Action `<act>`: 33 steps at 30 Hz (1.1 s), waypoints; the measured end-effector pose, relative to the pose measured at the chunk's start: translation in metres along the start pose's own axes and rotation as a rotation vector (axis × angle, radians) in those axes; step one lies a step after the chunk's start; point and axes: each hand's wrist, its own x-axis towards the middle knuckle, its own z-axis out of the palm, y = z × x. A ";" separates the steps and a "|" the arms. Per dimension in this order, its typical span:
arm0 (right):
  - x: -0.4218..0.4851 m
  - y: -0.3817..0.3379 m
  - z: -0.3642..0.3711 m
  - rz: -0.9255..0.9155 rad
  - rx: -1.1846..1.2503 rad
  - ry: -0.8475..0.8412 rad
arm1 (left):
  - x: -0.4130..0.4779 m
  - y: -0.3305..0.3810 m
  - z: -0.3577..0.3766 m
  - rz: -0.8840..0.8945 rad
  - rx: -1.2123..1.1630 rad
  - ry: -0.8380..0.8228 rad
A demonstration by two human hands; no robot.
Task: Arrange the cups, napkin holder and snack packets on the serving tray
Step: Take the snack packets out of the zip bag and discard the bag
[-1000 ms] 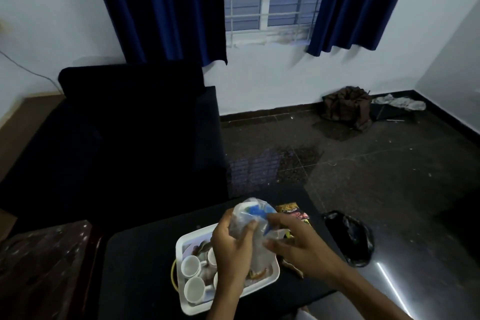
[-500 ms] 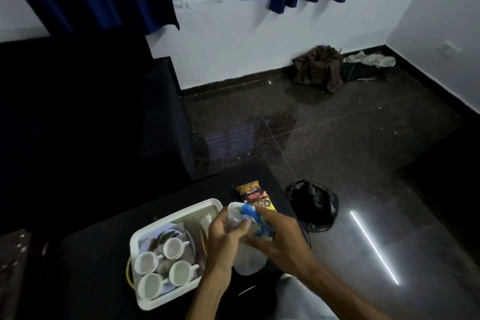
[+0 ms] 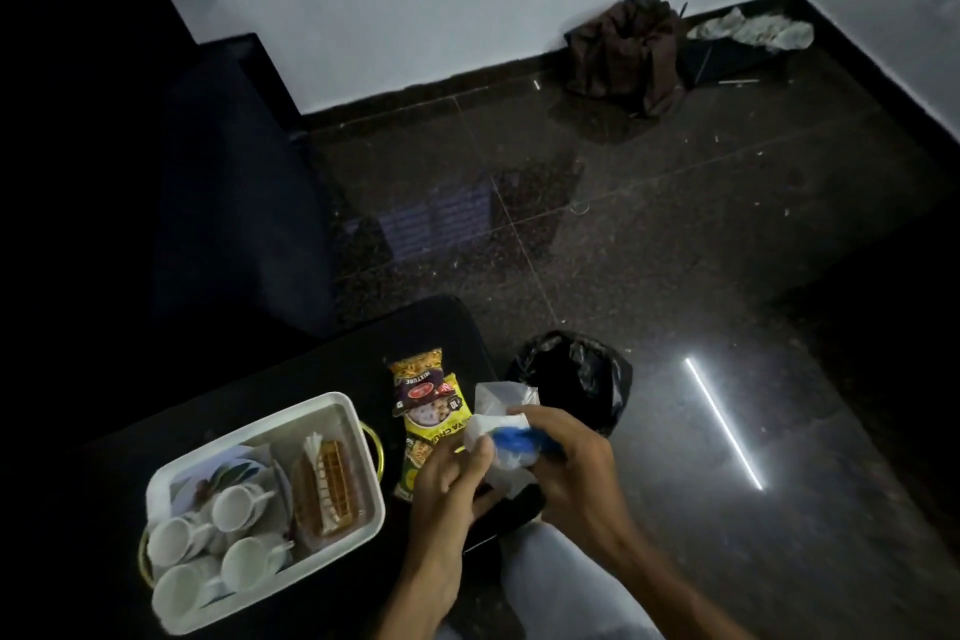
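Lying lengthwise away from camera, snack packets point(image 3: 423, 400), table point(image 3: 311, 379)

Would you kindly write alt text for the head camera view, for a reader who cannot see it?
Both hands, left hand and right hand, hold a clear plastic bag with a blue part above a dark table. To their left a white serving tray holds four white cups and a napkin holder; snack packets lie beside it.
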 end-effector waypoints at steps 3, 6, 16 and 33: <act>0.012 0.029 -0.016 0.084 0.027 -0.057 | 0.024 -0.004 0.023 -0.015 0.061 0.010; 0.026 0.058 -0.028 0.047 -0.247 -0.133 | 0.056 -0.022 0.045 -0.017 0.167 0.074; 0.085 0.245 -0.003 0.209 -0.656 -0.181 | 0.236 -0.120 0.122 0.050 0.610 0.196; 0.107 0.454 0.079 0.515 -0.734 -0.388 | 0.390 -0.262 0.130 -0.145 0.862 -0.023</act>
